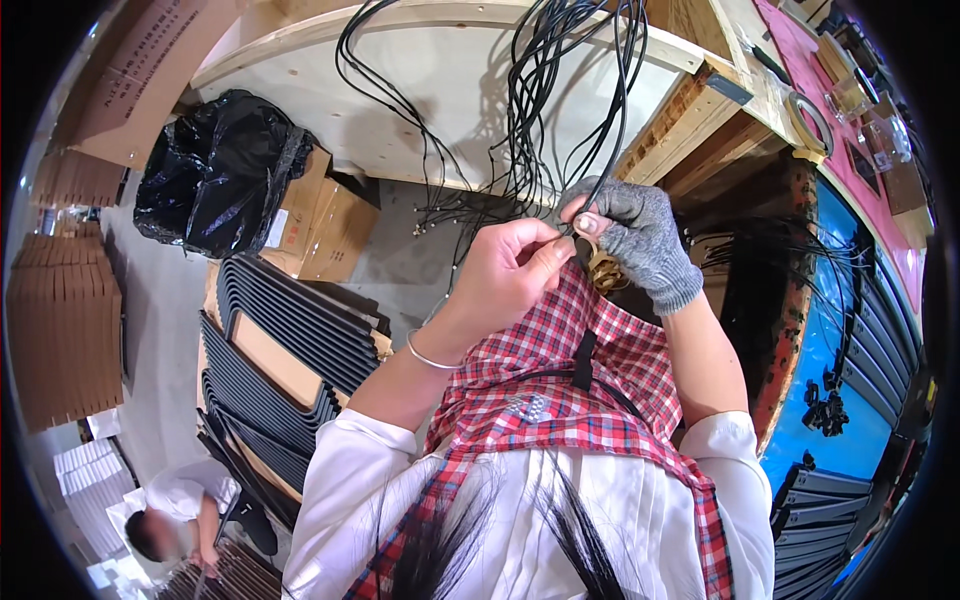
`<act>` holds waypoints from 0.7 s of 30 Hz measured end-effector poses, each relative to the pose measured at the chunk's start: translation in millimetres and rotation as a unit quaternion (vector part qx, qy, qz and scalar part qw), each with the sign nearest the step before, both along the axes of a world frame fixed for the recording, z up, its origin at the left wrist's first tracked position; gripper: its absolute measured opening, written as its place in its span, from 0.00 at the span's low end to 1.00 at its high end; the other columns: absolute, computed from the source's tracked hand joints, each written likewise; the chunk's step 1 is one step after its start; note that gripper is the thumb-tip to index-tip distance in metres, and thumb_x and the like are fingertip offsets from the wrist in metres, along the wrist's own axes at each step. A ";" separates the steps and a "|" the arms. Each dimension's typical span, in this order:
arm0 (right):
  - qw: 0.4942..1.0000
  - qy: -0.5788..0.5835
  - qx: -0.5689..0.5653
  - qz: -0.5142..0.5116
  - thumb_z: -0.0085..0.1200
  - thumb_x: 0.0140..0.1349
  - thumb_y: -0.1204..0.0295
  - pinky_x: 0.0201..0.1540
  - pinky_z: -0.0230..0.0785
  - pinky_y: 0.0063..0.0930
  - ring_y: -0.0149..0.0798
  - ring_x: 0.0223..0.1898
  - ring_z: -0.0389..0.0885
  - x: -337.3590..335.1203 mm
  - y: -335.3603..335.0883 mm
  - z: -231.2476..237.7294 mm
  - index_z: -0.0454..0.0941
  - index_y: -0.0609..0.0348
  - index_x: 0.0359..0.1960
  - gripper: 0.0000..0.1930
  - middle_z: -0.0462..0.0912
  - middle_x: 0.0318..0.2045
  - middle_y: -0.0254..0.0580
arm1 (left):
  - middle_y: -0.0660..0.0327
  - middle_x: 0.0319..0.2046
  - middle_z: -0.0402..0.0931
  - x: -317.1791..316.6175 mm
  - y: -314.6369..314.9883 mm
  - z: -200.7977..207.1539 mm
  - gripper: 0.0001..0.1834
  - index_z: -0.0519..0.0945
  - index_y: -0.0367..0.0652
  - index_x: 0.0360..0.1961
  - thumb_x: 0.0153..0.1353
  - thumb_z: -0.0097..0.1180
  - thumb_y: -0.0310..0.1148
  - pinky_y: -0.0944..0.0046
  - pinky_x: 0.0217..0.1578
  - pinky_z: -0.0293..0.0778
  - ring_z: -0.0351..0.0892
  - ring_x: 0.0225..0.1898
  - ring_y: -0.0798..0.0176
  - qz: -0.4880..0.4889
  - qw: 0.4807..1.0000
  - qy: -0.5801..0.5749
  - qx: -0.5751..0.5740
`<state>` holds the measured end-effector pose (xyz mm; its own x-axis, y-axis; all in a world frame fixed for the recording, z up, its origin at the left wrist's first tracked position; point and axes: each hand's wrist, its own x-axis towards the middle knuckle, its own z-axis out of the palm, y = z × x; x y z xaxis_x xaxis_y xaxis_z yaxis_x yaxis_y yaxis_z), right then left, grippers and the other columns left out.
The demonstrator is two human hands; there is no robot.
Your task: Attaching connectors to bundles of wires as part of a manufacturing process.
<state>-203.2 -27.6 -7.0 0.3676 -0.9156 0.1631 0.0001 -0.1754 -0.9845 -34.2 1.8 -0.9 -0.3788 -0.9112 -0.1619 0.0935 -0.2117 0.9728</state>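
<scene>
A thick bunch of thin black cables (540,85) hangs over the pale wooden bench front before me. One black cable (614,150) runs down into my right hand (635,240), which wears a grey glove with bare fingertips and is closed on it. Close against it, my bare left hand (505,275) pinches thumb to fingers at the same cable; the cable's end is mostly hidden by the fingers. Just below the right hand shows a yellow-brown looped bundle (604,272), its kind unclear. Small metallic ends (420,228) tip some hanging cables at the left.
Left stand a black plastic bag (222,175), a cardboard box (335,232) and stacked black bent strips (300,320). Another person (185,510) bends at the lower left. At right, a blue surface (825,400) bears dark parts; a tape roll (808,125) lies on the bench.
</scene>
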 end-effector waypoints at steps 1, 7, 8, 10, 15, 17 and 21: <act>0.999 0.042 -0.026 -0.005 0.55 0.52 0.69 0.34 0.66 0.21 0.30 0.30 0.74 -0.2 -0.2 0.2 0.77 0.63 0.29 0.09 0.77 0.24 0.36 | 0.67 0.13 0.67 -4.3 1.8 -1.9 0.07 0.76 0.34 0.26 0.57 0.48 0.27 0.78 0.14 0.54 0.58 0.13 0.79 0.029 0.999 -0.007 -0.019; 0.954 0.162 -0.251 -0.001 0.55 0.51 0.69 0.34 0.68 0.26 0.40 0.28 0.75 -5.9 -1.0 -1.7 0.76 0.60 0.26 0.07 0.76 0.23 0.41 | 0.65 0.14 0.67 2.7 -2.6 -10.3 0.07 0.74 0.34 0.24 0.56 0.49 0.26 0.77 0.13 0.54 0.59 0.13 0.79 -0.037 0.999 -0.007 -0.015; 0.935 0.161 -0.314 0.027 0.54 0.51 0.70 0.35 0.68 0.27 0.41 0.30 0.75 -7.9 -0.4 -0.7 0.76 0.59 0.26 0.06 0.76 0.25 0.41 | 0.65 0.14 0.67 6.8 -2.1 -12.5 0.07 0.74 0.34 0.24 0.56 0.49 0.26 0.77 0.13 0.54 0.59 0.13 0.79 -0.038 0.999 -0.007 -0.018; 0.911 0.159 -0.377 0.055 0.54 0.52 0.70 0.35 0.68 0.28 0.42 0.31 0.75 -13.7 -5.2 -1.1 0.76 0.58 0.26 0.05 0.76 0.26 0.42 | 0.64 0.14 0.68 16.5 4.6 -18.0 0.06 0.73 0.33 0.26 0.55 0.50 0.26 0.77 0.13 0.54 0.59 0.13 0.79 -0.117 0.990 0.074 0.029; 0.808 0.436 -0.334 0.212 0.53 0.51 0.70 0.35 0.67 0.30 0.44 0.31 0.74 -47.7 4.4 -50.4 0.75 0.59 0.26 0.05 0.76 0.26 0.41 | 0.60 0.16 0.71 24.0 3.6 22.9 0.08 0.73 0.31 0.32 0.55 0.51 0.27 0.77 0.12 0.53 0.58 0.11 0.78 -0.197 0.937 0.243 -0.157; 0.885 0.363 -0.145 0.252 0.52 0.52 0.70 0.34 0.67 0.28 0.41 0.30 0.74 -66.0 -2.9 -63.9 0.75 0.61 0.26 0.07 0.76 0.26 0.39 | 0.60 0.17 0.72 15.3 -9.0 7.4 0.08 0.74 0.32 0.32 0.56 0.50 0.27 0.77 0.13 0.54 0.59 0.12 0.78 -0.199 0.957 0.195 -0.084; 0.998 -0.051 -0.023 -0.013 0.51 0.55 0.67 0.30 0.65 0.24 0.29 0.27 0.73 -27.4 4.0 -4.3 0.77 0.63 0.25 0.10 0.77 0.22 0.35 | 0.59 0.17 0.73 15.2 -15.6 -15.5 0.07 0.74 0.33 0.31 0.57 0.48 0.28 0.77 0.14 0.55 0.59 0.12 0.77 -0.200 0.968 0.101 0.111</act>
<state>-230.5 -23.6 -11.3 0.3224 -0.9157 0.2398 0.0948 -0.2208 -0.9707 -19.0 -13.8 -16.4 -0.7380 -0.6365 -0.2241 0.1436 -0.4727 0.8695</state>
